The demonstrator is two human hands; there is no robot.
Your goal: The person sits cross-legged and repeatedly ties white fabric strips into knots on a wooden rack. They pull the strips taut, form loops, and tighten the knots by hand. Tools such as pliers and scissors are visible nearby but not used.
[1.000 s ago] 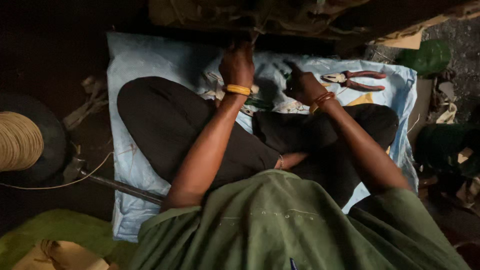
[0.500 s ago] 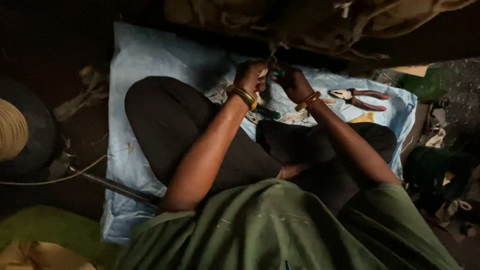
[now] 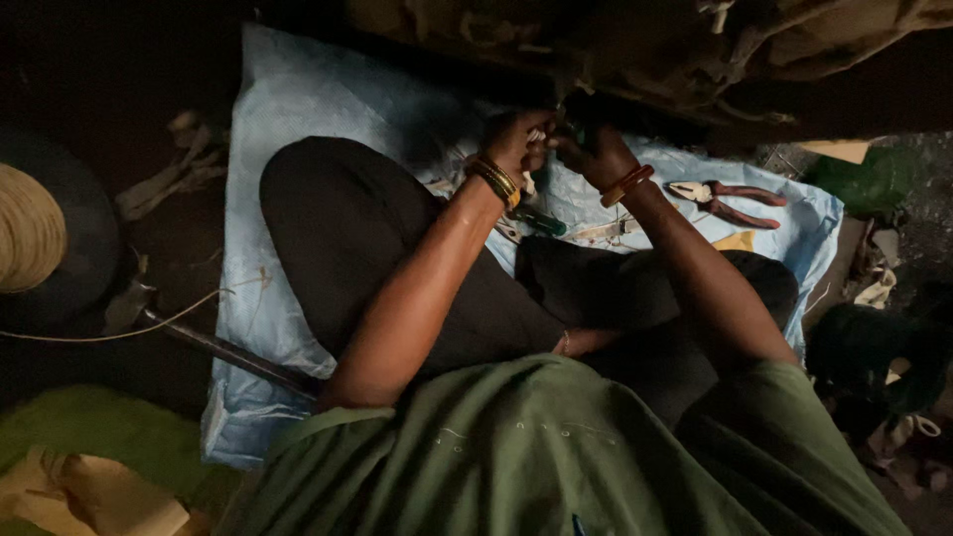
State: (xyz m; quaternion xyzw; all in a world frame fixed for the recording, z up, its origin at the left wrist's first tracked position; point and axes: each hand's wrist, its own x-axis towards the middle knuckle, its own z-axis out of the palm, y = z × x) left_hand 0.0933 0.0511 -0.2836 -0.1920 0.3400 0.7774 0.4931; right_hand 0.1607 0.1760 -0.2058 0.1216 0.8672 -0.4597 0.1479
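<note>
Both hands are up at about 12 o'clock from the person's crossed legs, pressed close together under a dark, grimy piece of machinery (image 3: 695, 50). The left hand (image 3: 516, 144) is curled tight around something small and pale — too dim to say what it is. The right hand (image 3: 596, 149) is clenched too, fingers on a dark part at the machine's underside, touching the left. On the blue sheet (image 3: 298, 149) at 2 o'clock from the hands lie red-handled pliers (image 3: 725, 199); a green-handled screwdriver (image 3: 536, 220) sits just below the left wrist at 6 o'clock. A spool of twine (image 3: 30, 238) is far off at 9 o'clock.
</note>
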